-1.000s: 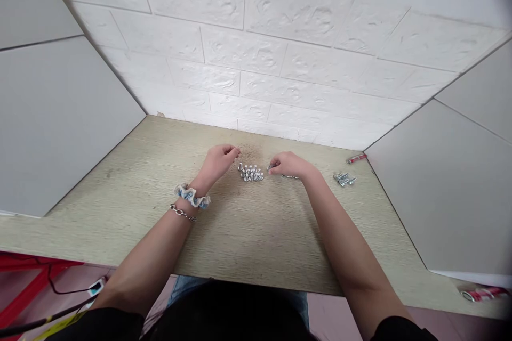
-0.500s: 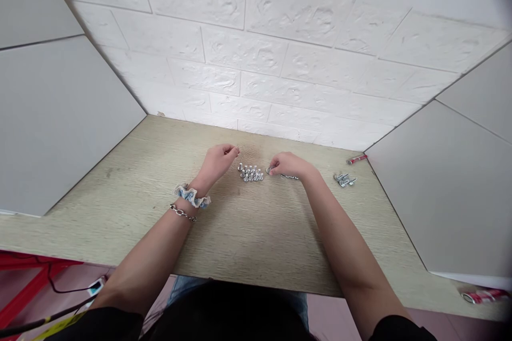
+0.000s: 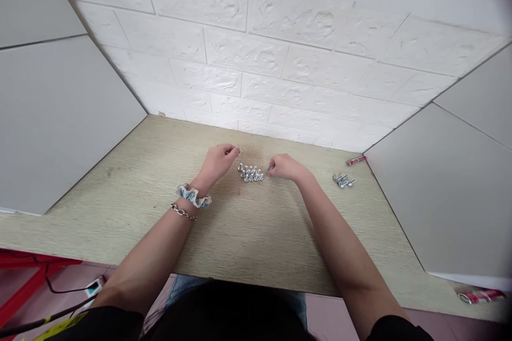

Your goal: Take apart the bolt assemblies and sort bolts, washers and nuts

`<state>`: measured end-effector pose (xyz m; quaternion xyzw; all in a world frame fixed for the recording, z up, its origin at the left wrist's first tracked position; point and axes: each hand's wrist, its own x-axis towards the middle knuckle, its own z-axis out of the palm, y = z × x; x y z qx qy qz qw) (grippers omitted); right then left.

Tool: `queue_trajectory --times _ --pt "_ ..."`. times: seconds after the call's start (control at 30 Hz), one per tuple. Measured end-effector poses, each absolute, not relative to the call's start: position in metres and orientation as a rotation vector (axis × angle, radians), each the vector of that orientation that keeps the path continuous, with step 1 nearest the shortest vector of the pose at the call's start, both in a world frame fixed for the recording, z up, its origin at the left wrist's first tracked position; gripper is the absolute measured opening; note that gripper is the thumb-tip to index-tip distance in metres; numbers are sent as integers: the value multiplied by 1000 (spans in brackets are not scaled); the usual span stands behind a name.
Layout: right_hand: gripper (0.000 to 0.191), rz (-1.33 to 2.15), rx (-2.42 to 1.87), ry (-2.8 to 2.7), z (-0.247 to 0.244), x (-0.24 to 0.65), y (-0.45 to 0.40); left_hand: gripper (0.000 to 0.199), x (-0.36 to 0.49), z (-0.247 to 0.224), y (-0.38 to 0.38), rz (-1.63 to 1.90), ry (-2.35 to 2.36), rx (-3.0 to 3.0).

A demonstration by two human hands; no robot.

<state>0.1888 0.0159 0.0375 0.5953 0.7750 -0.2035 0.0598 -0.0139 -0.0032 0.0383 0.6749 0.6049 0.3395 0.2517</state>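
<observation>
Several silver bolts (image 3: 251, 173) stand close together in short rows on the table between my two hands. My left hand (image 3: 221, 161) hovers left of and just behind the rows, thumb and fingers pinched together; whatever is in them, if anything, is too small to name. To the right of the rows, my right hand (image 3: 283, 166) is low over the table. Its fingertips pinch a small silver bolt (image 3: 268, 170), of which only a rounded edge shows. More loose bolts (image 3: 344, 180) lie on their sides in a small pile farther right.
A wooden table (image 3: 248, 234) runs back to a white brick-patterned wall (image 3: 264, 85). Grey panels stand at the left (image 3: 80, 122) and right (image 3: 448, 192). A red tube (image 3: 356, 161) lies by the right panel, and a red can (image 3: 481, 297) lies at the front right.
My right hand has shifted slightly left, its wrist lower. The silver strip that showed beneath it is out of sight. My left hand and the standing bolts have stayed in place.
</observation>
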Motion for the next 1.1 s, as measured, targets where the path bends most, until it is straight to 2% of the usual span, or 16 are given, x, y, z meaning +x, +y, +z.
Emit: queue_trajectory --times 0.5,0.73,1.1 --pt "16 -595 1837 2351 36 188 16 33 -13 41 -5 939 1667 1912" --pt "10 -597 1856 2350 38 188 13 33 -13 42 -7 971 1663 1934" --pt "7 -768 1744 2472 36 193 15 26 -3 51 -21 1330 1610 1899"
